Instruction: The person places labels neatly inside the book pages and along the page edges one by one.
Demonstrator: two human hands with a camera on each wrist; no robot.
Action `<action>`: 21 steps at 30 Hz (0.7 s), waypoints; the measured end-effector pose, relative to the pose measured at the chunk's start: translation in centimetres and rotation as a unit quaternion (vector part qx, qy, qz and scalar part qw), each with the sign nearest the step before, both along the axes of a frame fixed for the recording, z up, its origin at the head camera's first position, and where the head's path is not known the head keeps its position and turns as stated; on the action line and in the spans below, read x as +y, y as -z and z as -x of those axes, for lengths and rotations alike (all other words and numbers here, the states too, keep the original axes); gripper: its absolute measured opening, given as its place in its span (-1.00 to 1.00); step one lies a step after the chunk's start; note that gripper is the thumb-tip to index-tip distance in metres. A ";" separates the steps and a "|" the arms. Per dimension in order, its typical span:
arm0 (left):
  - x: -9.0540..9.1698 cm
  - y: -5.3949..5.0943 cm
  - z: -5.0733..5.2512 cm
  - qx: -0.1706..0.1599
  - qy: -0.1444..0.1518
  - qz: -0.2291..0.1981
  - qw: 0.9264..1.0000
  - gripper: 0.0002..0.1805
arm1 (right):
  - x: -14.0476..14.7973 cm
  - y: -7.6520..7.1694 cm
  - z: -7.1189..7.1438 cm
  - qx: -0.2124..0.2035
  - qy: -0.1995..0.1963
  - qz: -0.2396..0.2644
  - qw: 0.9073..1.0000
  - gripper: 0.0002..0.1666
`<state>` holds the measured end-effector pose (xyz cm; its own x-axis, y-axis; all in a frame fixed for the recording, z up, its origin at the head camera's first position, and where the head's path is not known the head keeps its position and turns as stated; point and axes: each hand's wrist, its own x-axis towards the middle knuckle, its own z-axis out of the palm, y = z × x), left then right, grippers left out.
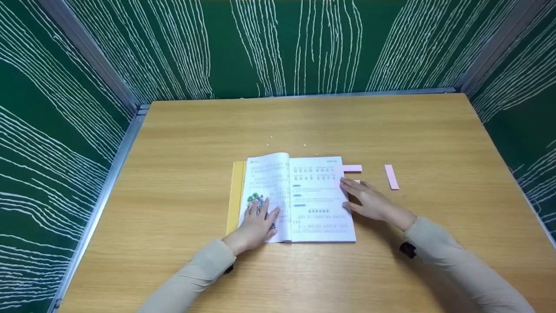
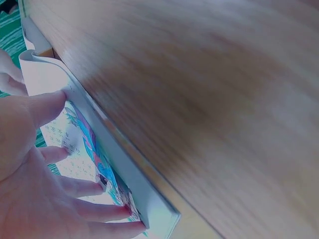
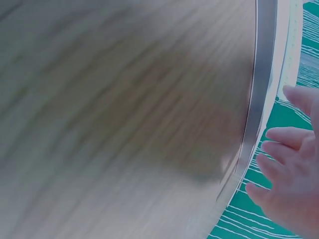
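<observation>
An open book (image 1: 321, 228) with printed pages lies on the wooden table, its yellow cover edge (image 1: 234, 195) showing at the left. My left hand (image 1: 255, 227) rests on the left page, fingers spread over a coloured picture (image 2: 88, 137). At the book's right edge, my right hand (image 1: 370, 202) touches the page margin with its fingertips; the fingers look fairly straight in the right wrist view. One pink paper strip (image 1: 352, 168) sticks out from the right page edge above that hand. Just below it, another strip is mostly hidden by the fingers.
A loose pink strip (image 1: 391, 177) lies on the table (image 1: 195, 130) to the right of the book. Several tiny pale scraps (image 1: 305, 145) are scattered beyond the book. Green walls (image 1: 286, 48) with white lines border the table's back and sides.
</observation>
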<state>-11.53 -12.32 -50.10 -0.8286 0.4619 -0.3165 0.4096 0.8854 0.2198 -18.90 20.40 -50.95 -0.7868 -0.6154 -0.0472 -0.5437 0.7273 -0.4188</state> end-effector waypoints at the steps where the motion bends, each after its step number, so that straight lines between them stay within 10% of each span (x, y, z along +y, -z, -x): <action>1: 0.0 0.0 0.0 0.000 0.000 0.000 1.000 -0.36 | 0.0 0.0 -0.1 -0.007 -0.004 -0.005 1.000 -0.30; 21: 0.1 0.3 0.0 -0.018 -0.012 -0.008 1.000 -0.37 | -0.6 0.2 0.2 -0.005 -0.016 -0.010 1.000 -0.26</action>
